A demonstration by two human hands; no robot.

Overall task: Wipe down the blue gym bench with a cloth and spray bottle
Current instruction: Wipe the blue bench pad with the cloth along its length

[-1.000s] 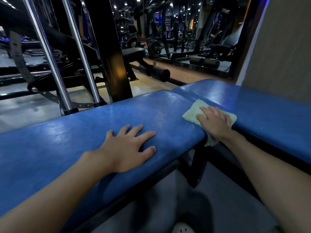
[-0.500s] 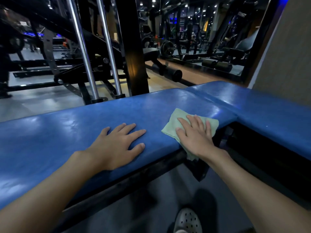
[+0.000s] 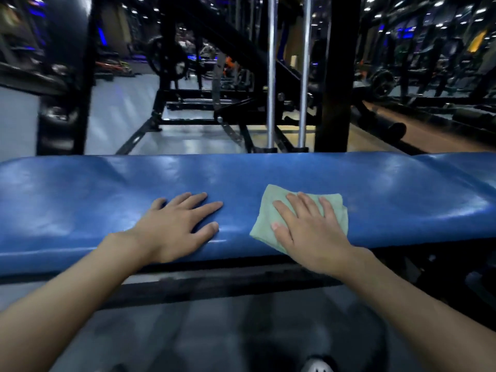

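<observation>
Hands are noted flat, fingers extended, side by side on the blue padded bench [image 3: 402, 200]: left hand [image 3: 177, 224] bare on its surface, right hand [image 3: 308, 232] pressed on the pale green cloth [image 3: 265, 210] near the front edge; cloth is judged light and limp, best driven under a flat palm.

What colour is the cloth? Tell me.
Pale green, plain; the cloth shows best in the head view.

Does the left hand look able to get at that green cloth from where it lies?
Probably yes. The left hand lies flat on the blue bench beside the cloth, with only bare padding between them. The right hand covers most of the cloth, though, leaving mainly its left edge free.
</observation>
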